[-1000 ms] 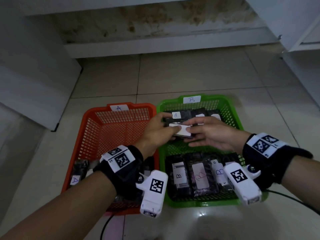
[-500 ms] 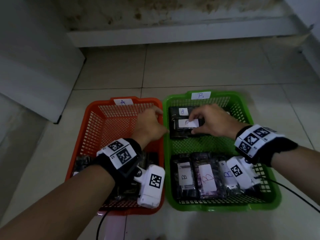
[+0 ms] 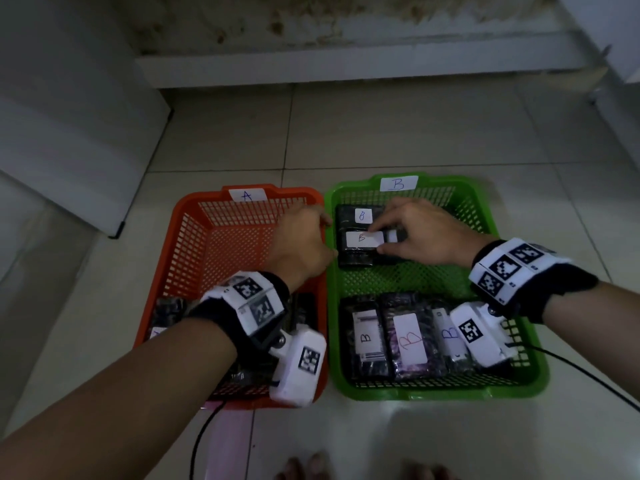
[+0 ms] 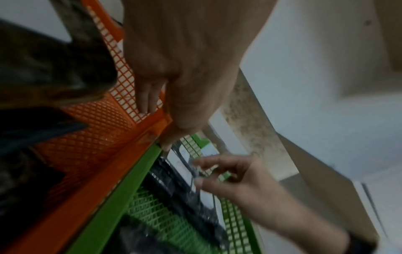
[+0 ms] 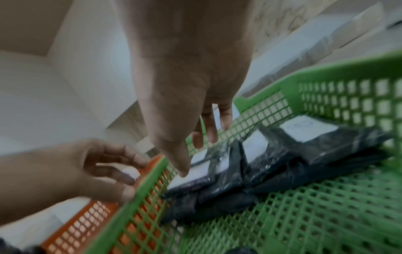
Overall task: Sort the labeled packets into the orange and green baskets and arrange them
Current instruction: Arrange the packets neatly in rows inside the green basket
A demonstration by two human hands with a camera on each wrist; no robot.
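An orange basket tagged A stands left of a green basket tagged B on the floor. At the green basket's far left, my right hand pinches a dark packet by its white B label, thumb on the near edge and fingers on the far edge. That packet lies against another B packet. The right wrist view shows my thumb on the label. My left hand hangs loosely curled over the orange basket's right rim, holding nothing.
Three B packets lie in a row at the green basket's near end. Dark packets sit at the orange basket's near end, partly hidden by my left arm. A white panel leans at the left. A ledge runs along the back.
Both hands held the packet above the green basket. The right hand lowered it into the far left corner. The left hand let go and drew back to the orange basket's rim.
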